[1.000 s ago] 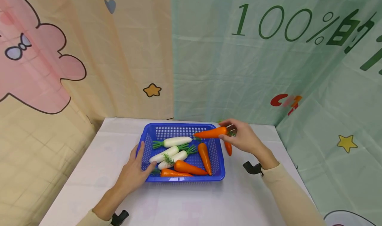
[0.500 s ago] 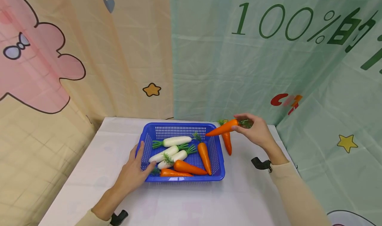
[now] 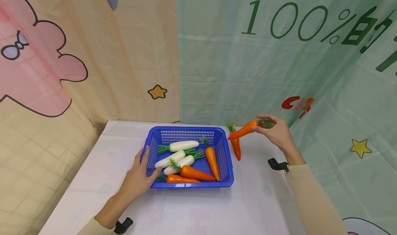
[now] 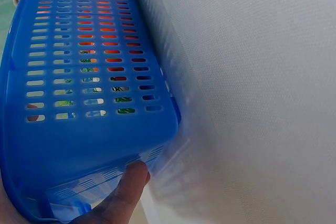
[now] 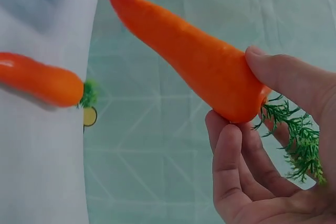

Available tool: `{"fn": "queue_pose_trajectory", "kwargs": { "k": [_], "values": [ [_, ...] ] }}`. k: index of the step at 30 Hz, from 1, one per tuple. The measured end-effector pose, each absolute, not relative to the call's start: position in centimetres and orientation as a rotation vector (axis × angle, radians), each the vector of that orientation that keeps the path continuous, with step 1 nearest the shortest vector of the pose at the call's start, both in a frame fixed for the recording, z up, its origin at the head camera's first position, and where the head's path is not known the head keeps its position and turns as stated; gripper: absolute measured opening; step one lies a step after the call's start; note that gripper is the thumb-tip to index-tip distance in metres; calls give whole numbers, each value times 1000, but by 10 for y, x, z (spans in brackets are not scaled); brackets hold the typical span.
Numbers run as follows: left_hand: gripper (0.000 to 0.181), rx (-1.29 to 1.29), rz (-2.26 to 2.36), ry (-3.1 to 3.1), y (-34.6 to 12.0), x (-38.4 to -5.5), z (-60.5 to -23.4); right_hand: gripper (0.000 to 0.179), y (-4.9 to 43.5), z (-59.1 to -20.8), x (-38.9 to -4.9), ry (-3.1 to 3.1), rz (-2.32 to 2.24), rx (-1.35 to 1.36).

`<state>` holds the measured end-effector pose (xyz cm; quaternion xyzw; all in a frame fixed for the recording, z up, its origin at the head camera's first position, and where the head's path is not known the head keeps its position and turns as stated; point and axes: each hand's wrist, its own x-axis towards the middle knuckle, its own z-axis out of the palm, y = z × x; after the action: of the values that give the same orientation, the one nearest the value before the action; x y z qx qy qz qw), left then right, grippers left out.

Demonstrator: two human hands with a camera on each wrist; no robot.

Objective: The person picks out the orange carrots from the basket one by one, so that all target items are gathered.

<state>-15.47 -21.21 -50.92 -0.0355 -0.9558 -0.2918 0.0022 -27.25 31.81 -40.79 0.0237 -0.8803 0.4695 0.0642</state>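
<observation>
My right hand (image 3: 277, 133) pinches an orange carrot (image 3: 246, 129) near its leafy end, above the table right of the basket. In the right wrist view the thumb and curled fingers grip the thick end of this carrot (image 5: 194, 59). A second carrot (image 3: 235, 148) lies on the table beside the basket's right wall. The blue plastic basket (image 3: 198, 185) contains white radishes (image 3: 184, 145) with green tops and orange carrots (image 3: 212, 163). My left hand (image 3: 136, 178) holds the basket's left side, its thumb over the rim and a finger (image 4: 131, 182) against the outer wall.
A white-covered table (image 3: 192, 211) carries the basket. Close behind stands a printed curtain (image 3: 214, 73), and another curtain side hangs at the right. A black wrist mount (image 3: 277, 165) sits on each wrist.
My right hand has moved the held carrot rightward from over the basket to outside it, uncovering the carrot on the table. My left hand has stayed at the basket's left side.
</observation>
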Motion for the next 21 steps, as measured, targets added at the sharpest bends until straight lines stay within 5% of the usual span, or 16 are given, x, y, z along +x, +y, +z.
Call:
{"fn": "queue_pose_trajectory", "kwargs": {
  "k": [12, 21],
  "values": [
    [108, -107, -924, -3006, -212, -156, -508, 106, 342, -422, -287, -2701, 1386, -56],
    [107, -95, -932, -3005, -212, -155, -509, 81, 346, -439, -301, -2844, 1375, -125]
  ]
}}
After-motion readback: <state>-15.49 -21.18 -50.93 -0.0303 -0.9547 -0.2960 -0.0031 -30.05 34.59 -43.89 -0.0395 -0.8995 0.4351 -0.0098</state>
